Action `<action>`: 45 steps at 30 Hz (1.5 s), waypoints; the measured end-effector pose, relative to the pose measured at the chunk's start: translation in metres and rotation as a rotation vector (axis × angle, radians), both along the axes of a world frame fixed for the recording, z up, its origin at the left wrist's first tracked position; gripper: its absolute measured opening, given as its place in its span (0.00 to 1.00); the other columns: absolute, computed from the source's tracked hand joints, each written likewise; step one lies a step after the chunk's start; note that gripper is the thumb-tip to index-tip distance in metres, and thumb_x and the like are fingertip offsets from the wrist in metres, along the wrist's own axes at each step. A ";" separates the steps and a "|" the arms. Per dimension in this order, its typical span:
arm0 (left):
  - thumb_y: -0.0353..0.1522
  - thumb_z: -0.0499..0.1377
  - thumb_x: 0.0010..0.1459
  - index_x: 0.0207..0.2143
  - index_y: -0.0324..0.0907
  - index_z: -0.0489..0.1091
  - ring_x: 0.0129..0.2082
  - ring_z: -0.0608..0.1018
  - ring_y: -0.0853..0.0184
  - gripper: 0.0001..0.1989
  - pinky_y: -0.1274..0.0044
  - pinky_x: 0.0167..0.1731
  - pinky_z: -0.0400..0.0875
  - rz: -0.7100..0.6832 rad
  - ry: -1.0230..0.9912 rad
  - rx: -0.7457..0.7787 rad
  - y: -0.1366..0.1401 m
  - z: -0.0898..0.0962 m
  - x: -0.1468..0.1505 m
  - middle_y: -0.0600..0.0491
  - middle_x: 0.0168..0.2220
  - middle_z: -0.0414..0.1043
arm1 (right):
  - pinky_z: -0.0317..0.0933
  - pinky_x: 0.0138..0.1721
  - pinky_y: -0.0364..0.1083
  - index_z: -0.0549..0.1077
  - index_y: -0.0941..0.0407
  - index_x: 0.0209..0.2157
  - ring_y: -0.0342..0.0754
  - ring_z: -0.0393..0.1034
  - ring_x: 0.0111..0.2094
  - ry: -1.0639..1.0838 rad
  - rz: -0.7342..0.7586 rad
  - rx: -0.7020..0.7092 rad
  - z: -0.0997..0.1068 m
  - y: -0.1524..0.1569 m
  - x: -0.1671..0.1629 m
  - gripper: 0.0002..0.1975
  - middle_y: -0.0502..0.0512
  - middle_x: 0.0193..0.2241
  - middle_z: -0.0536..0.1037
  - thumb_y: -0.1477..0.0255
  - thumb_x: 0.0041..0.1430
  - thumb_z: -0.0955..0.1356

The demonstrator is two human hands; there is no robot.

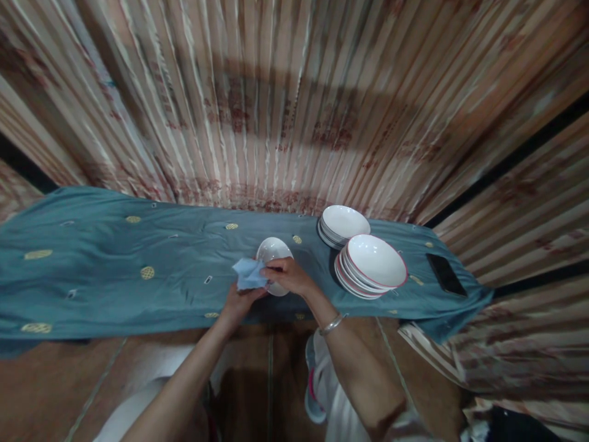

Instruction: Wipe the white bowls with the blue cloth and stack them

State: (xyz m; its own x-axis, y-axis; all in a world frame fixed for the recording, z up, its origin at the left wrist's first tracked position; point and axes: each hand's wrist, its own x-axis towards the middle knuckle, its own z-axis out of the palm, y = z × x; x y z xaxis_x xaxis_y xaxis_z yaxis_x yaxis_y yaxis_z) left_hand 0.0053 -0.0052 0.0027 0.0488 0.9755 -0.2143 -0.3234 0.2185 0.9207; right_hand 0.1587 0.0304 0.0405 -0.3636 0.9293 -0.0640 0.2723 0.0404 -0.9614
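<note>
A white bowl (pixel 275 248) is tilted toward me over the near edge of the table, between my two hands. My left hand (pixel 242 302) grips its left side from below, with the fingers partly hidden by a cloth. My right hand (pixel 288 274) pinches the light blue cloth (pixel 250 274) at the bowl's left rim, and its wrist crosses the front of the bowl. Part of the cloth hangs loose above my left hand. To the right stand a stack of white bowls with red rims (pixel 375 262) and, behind it, a stack of white dishes with dark rims (pixel 346 222).
A teal patterned cloth (pixel 101 245) covers the long, narrow table. A black phone (pixel 445 274) lies near its right end. Pleated curtains (pixel 276 123) hang close behind the table, and dark bars (pixel 510 159) run along the sides.
</note>
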 end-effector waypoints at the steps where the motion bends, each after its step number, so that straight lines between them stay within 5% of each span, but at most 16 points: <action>1: 0.38 0.75 0.30 0.38 0.39 0.77 0.38 0.80 0.57 0.29 0.60 0.48 0.74 -0.004 -0.002 0.000 -0.001 0.001 0.000 0.50 0.34 0.80 | 0.54 0.27 0.40 0.70 0.56 0.19 0.40 0.60 0.23 -0.023 0.021 0.019 -0.001 -0.001 0.003 0.14 0.44 0.17 0.66 0.64 0.53 0.68; 6: 0.36 0.76 0.31 0.53 0.43 0.72 0.45 0.79 0.57 0.42 0.65 0.48 0.75 -0.055 -0.049 0.013 -0.001 0.005 -0.005 0.49 0.46 0.78 | 0.48 0.24 0.39 0.68 0.56 0.17 0.39 0.55 0.21 -0.139 0.106 0.058 -0.011 -0.004 0.014 0.14 0.42 0.15 0.60 0.71 0.55 0.67; 10: 0.41 0.74 0.36 0.61 0.47 0.66 0.46 0.80 0.56 0.47 0.67 0.41 0.79 -0.085 -0.072 -0.039 0.000 0.008 -0.008 0.48 0.48 0.77 | 0.53 0.28 0.39 0.74 0.57 0.22 0.41 0.62 0.25 -0.278 0.102 0.140 -0.016 -0.010 0.020 0.09 0.44 0.20 0.69 0.78 0.54 0.67; 16: 0.47 0.73 0.37 0.61 0.45 0.67 0.41 0.80 0.58 0.47 0.71 0.34 0.79 -0.013 -0.052 -0.042 0.000 0.007 -0.006 0.49 0.41 0.78 | 0.59 0.39 0.42 0.75 0.58 0.26 0.46 0.70 0.35 -0.472 0.145 0.343 -0.012 -0.020 0.019 0.09 0.53 0.31 0.77 0.81 0.57 0.66; 24: 0.48 0.72 0.39 0.61 0.44 0.66 0.39 0.80 0.59 0.47 0.72 0.35 0.78 -0.039 0.018 0.002 0.001 0.009 -0.006 0.48 0.42 0.79 | 0.64 0.50 0.46 0.76 0.55 0.36 0.49 0.73 0.46 -0.315 0.044 0.397 -0.009 -0.022 0.000 0.12 0.54 0.43 0.79 0.83 0.58 0.64; 38: 0.47 0.71 0.41 0.61 0.45 0.65 0.46 0.80 0.54 0.45 0.64 0.42 0.79 -0.078 0.008 0.032 0.001 0.005 -0.001 0.46 0.49 0.77 | 0.56 0.64 0.53 0.71 0.63 0.51 0.56 0.62 0.61 -0.560 -0.179 0.557 -0.017 0.003 -0.014 0.20 0.69 0.58 0.68 0.83 0.56 0.62; 45: 0.46 0.71 0.42 0.62 0.46 0.65 0.44 0.80 0.57 0.45 0.65 0.41 0.80 -0.057 0.001 0.024 0.000 0.004 -0.001 0.49 0.45 0.78 | 0.59 0.62 0.57 0.73 0.62 0.48 0.57 0.62 0.60 -0.742 -0.073 0.544 -0.032 -0.003 0.000 0.16 0.71 0.61 0.64 0.82 0.59 0.62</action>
State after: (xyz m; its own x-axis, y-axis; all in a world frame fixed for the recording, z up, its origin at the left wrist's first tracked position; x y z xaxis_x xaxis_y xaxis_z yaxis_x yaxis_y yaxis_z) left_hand 0.0047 -0.0047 0.0071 0.1043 0.9760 -0.1914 -0.3105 0.2148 0.9260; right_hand 0.1587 0.0274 0.0084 -0.3429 0.9189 0.1950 0.8308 0.3935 -0.3935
